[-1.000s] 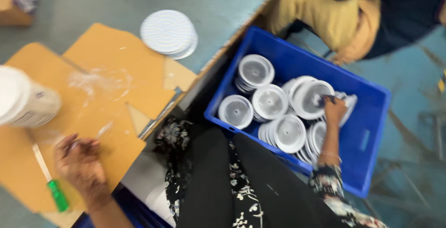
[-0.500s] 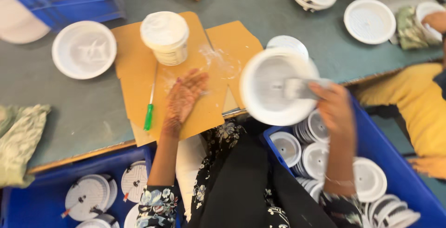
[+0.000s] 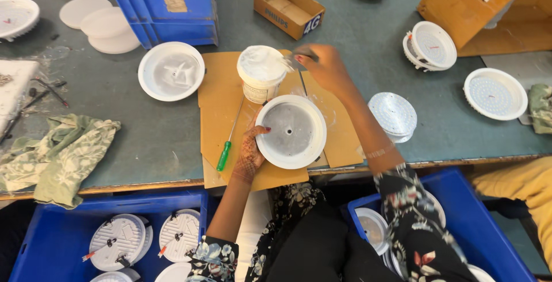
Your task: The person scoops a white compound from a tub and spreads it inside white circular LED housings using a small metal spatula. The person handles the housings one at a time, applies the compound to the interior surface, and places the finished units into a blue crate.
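A round white lamp housing (image 3: 291,131) with a grey metal inside lies on a cardboard sheet (image 3: 219,92) on the grey-green table. My left hand (image 3: 248,152) steadies its left rim. My right hand (image 3: 324,66) is above it, gripping a small brush-like tool (image 3: 291,62) whose tip rests on the white paste tub (image 3: 260,72). A green-handled screwdriver (image 3: 228,143) lies on the cardboard just left of my left hand.
Another white housing (image 3: 171,70) sits left of the cardboard, a stack of round plates (image 3: 393,114) to the right, more housings (image 3: 495,93) beyond. Blue crates (image 3: 46,236) of lamp parts stand below the table edge. A green cloth (image 3: 62,154) lies left, a small cardboard box (image 3: 288,8) behind.
The housing that my right hand carried is now down on the cardboard. My left hand moved off the cardboard onto its rim. My right hand went up to the paste tub with the tool.
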A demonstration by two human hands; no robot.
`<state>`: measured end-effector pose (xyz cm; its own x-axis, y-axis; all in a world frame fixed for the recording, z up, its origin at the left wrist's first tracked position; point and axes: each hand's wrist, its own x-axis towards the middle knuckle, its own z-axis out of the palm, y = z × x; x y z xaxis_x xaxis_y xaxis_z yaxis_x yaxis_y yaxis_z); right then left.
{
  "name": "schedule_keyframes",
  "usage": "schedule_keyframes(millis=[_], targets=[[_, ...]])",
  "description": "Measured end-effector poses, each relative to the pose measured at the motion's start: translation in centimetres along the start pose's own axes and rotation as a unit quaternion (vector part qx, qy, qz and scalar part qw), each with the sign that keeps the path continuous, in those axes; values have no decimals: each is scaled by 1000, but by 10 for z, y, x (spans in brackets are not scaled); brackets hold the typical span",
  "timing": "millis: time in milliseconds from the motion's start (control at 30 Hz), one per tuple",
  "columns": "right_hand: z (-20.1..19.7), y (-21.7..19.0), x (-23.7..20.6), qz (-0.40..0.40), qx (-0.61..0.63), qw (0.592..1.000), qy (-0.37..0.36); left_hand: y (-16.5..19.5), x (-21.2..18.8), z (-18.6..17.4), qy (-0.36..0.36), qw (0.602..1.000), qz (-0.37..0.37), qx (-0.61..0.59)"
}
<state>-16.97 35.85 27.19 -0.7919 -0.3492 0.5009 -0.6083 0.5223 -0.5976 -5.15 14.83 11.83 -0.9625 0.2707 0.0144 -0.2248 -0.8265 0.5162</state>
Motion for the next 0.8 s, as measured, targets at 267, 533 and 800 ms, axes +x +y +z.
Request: schedule_keyframes(millis=[267,533,800], targets=[[53,-1,97,-245,-284,909,-183,5,3,5,35,999,6,-4],[56,0,101,-174,-445,804,-354,1,7,-3,53,998,-6,-21],[58,-5,116,-216,-455,790,-351,0,9,-7,63,998,0,-28]])
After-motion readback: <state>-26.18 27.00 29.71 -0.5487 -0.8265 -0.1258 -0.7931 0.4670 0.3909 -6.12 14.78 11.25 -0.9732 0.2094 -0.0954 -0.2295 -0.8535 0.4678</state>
